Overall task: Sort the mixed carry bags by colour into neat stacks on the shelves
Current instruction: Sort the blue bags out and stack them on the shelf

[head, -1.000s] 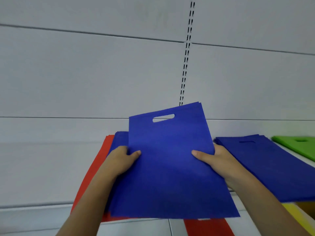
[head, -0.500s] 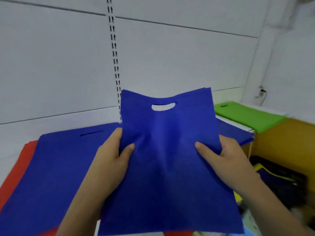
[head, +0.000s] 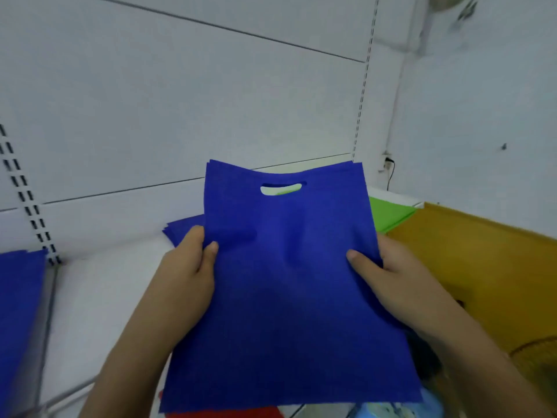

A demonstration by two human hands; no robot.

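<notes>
Thumbs pinch a bundle of flat blue non-woven carry bags [head: 286,282] at both side edges, left hand [head: 184,276] and right hand [head: 398,282] curled underneath, probably to keep it squared above the white shelf [head: 99,297]; a blue stack [head: 184,229] lies beyond, a green stack [head: 388,214] far right.

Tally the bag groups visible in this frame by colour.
Blue: 3, the held bundle, a stack behind it, a stack at far left
Green: 1, green stack
Red: 1, red bags
Total: 5
</notes>
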